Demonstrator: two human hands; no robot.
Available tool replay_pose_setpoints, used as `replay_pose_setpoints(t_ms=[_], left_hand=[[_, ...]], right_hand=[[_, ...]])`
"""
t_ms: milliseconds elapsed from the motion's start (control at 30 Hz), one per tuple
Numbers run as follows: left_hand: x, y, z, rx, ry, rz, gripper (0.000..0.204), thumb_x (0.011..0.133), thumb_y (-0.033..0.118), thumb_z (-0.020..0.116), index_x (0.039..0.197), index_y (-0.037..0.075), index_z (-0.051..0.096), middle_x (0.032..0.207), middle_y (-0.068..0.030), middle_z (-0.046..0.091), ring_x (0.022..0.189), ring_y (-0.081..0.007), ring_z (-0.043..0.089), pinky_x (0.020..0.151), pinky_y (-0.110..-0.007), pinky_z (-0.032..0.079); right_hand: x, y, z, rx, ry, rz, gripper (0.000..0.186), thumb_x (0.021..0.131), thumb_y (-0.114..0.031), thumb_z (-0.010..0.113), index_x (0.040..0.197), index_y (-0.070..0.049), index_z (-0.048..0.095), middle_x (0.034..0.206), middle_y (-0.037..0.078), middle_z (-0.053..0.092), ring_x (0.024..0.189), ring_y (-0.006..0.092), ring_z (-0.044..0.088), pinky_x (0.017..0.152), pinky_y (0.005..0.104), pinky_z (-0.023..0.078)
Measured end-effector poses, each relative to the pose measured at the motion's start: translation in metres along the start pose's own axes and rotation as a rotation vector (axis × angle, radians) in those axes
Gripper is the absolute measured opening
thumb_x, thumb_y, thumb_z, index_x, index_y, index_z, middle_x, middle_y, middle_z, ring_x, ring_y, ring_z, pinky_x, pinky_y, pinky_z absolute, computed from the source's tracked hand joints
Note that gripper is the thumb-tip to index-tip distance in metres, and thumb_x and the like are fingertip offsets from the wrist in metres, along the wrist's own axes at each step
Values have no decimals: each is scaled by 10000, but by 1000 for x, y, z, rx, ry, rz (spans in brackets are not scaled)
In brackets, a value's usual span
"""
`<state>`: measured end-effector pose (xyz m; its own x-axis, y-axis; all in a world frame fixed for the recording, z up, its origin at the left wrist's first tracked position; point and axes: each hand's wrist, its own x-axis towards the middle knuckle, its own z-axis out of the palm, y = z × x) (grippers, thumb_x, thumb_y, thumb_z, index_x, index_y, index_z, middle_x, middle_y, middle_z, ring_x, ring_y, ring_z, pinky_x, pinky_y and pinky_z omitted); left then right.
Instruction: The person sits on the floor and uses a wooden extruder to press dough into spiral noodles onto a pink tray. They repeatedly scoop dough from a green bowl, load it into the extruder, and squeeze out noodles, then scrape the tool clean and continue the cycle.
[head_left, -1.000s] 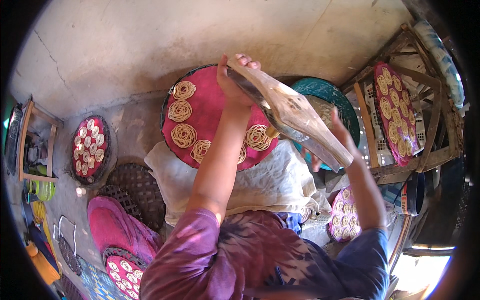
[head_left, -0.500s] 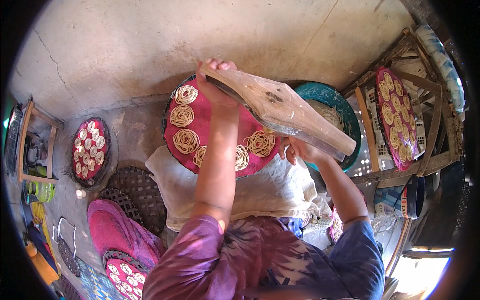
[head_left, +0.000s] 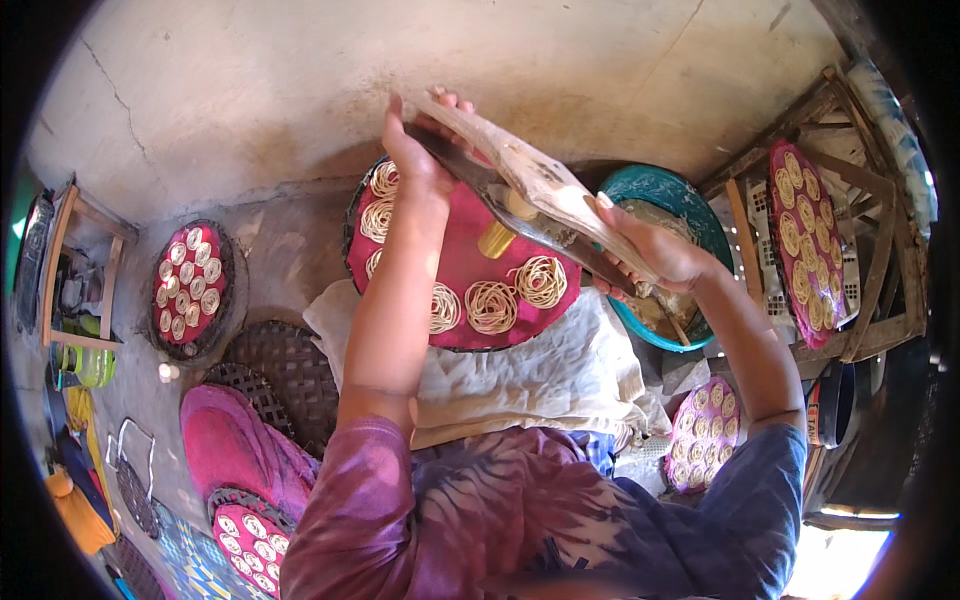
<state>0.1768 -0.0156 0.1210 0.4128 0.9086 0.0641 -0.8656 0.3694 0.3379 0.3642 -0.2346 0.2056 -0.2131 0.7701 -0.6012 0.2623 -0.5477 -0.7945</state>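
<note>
While left hand (head_left: 418, 160) and right hand (head_left: 662, 255) grip a long brown wooden press (head_left: 540, 180), it hides — partly — a round red-clothed tray (head_left: 465, 260).

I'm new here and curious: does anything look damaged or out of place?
A thin, jagged crack runs down the pale wall at upper left, so it looks damaged; whitish smears streak the inside of the teal basin.

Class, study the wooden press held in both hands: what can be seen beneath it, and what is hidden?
Below the wooden press, a brass-coloured cylinder juts down over red cloth, with pale noodle coils near the cloth's edge. Cloth directly behind the press is covered.
</note>
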Motion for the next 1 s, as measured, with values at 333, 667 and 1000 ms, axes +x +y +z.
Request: replay_pose_setpoints(t_ms=[333,667,1000], left_hand=[[-6,22,-12,-181,-179,49,493,957,543,351,870,92,533,776,-61,576,811,-279,559,765,-400,469],[-2,37,3,-122,-180,55,467,949,506,318,853,93,513,740,-58,550,774,-269,532,728,-397,446],[10,-18,-47,-351,-291,-41,344,947,424,440,805,138,569,727,3,592,738,-217,568,676,-432,492]], right_hand=[[-9,-26,22,-316,244,-12,764,999,-669,244,1211,-18,583,615,18,499,533,97,478,501,280,391],[-7,-35,39,-239,305,-105,779,986,-676,298,1343,-23,528,635,15,514,510,81,470,463,261,389],[2,13,2,168,131,-69,902,919,-778,263,1330,-18,522,761,111,645,572,148,626,522,289,546]])
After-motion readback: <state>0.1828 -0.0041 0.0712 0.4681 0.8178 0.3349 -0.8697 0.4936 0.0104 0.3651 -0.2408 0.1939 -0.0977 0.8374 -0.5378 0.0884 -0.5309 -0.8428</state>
